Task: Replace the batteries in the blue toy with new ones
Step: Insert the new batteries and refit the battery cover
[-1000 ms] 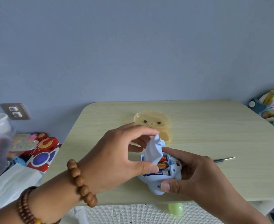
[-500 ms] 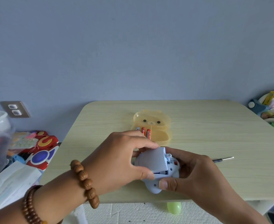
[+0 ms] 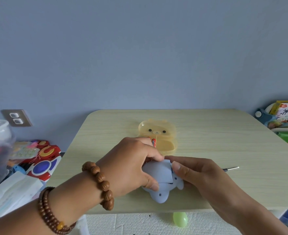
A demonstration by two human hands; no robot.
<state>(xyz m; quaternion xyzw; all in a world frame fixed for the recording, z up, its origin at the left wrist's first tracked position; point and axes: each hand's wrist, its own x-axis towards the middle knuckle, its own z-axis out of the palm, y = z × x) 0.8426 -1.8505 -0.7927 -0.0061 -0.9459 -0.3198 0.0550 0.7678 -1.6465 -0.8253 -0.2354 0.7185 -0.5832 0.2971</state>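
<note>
Behind both hands [image 3: 158,172], yellow case [image 3: 163,138], screwdriver [image 3: 231,168].

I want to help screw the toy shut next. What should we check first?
1. Cover lies flat over the battery slot of the blue toy: looks ok, far edge hidden.
2. Batteries inside: cannot tell, covered.
3. Left hand and right hand both press the toy steady: ok.
4. Screwdriver ready: not ok, it lies on the table beside the right hand.
5. Screw: cannot tell, none visible.
6. Spare batteries in the yellow bear box: ok.
</note>
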